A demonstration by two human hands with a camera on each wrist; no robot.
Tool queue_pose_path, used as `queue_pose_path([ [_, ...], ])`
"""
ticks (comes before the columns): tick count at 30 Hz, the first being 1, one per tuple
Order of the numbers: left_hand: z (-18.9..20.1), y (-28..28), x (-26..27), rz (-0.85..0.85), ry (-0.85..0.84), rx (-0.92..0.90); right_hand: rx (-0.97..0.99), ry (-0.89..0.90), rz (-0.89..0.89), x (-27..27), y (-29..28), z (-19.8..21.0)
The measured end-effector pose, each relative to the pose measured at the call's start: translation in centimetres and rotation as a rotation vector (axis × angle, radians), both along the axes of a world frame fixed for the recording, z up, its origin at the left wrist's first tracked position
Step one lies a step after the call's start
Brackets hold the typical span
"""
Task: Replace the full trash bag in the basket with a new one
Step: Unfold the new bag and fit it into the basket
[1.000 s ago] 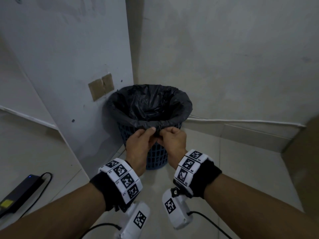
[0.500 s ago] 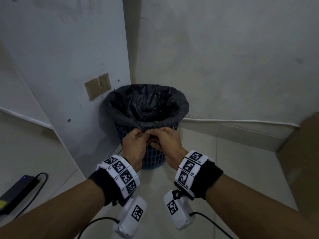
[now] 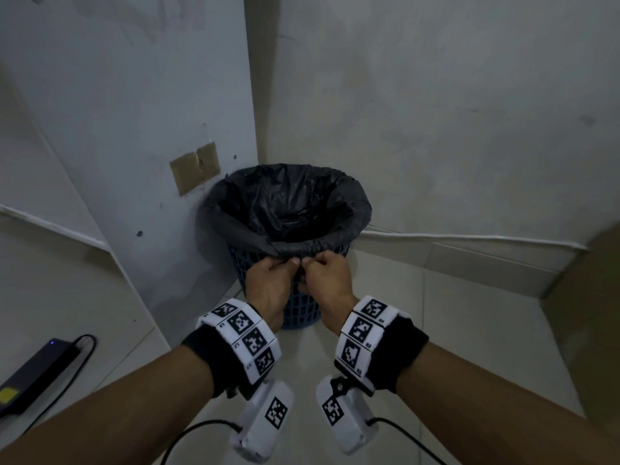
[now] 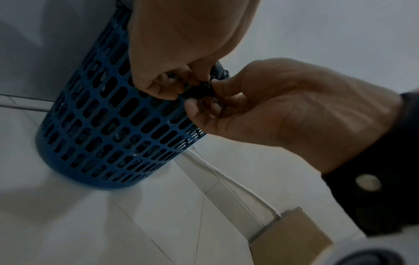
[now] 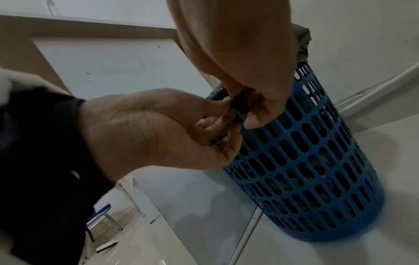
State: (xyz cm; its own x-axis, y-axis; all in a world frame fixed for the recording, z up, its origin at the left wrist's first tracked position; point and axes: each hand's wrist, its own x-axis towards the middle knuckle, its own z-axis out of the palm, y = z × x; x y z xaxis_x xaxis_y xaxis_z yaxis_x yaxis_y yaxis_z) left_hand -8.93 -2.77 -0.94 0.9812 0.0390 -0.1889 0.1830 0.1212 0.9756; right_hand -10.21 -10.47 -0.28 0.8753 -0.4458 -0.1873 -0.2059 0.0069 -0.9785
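A blue mesh basket (image 3: 300, 313) stands on the floor in a wall corner. A black trash bag (image 3: 288, 203) lines it, with its edge folded over the rim. Both hands meet at the front of the basket just under the rim. My left hand (image 3: 273, 278) and right hand (image 3: 327, 275) each pinch a small twisted knot of bag plastic (image 4: 200, 91) between thumb and fingers. The right wrist view shows the same black knot (image 5: 240, 105) held against the basket wall (image 5: 306, 152). What lies inside the bag is hidden.
A black power adapter (image 3: 37, 374) with its cable lies on the floor at the left. A brown patch (image 3: 194, 172) is on the left wall. A white cable (image 3: 469, 237) runs along the skirting behind the basket. A brown panel (image 3: 597, 297) stands at the right.
Both hands have stayed together at the front of the rim and sunk slightly below it, with the fingers shifting on the bunched plastic. The basket has not moved.
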Motion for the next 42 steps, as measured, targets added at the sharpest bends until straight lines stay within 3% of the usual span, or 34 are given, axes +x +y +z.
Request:
queue_pose_path([
  [8,0.3,0.0,0.0,0.074,-0.009,0.052,0.065,-0.016,0.060,-0.6,-0.8,0.2],
  [15,0.3,0.4,-0.7,-0.048,-0.028,0.127,0.148,0.025,0.121,-1.2,-1.5,0.0],
  [22,1.2,0.7,-0.4,-0.179,0.087,0.043,0.317,0.081,0.101,-1.8,-1.2,0.5],
  [25,1.2,0.7,-0.3,-0.159,0.113,0.019,0.174,0.033,0.023,-1.7,-0.7,-0.1],
  [29,1.0,0.5,-0.2,-0.105,0.145,-0.003,-0.184,-0.071,-0.072,-1.8,-0.4,-0.3],
  [37,0.7,0.6,-1.0,-0.040,0.004,0.101,-0.758,-0.253,0.042,-3.1,-1.0,-0.2],
  [42,0.8,0.7,-1.4,-0.172,-0.073,0.150,-0.870,-0.327,0.117,-3.2,-1.7,-0.9],
])
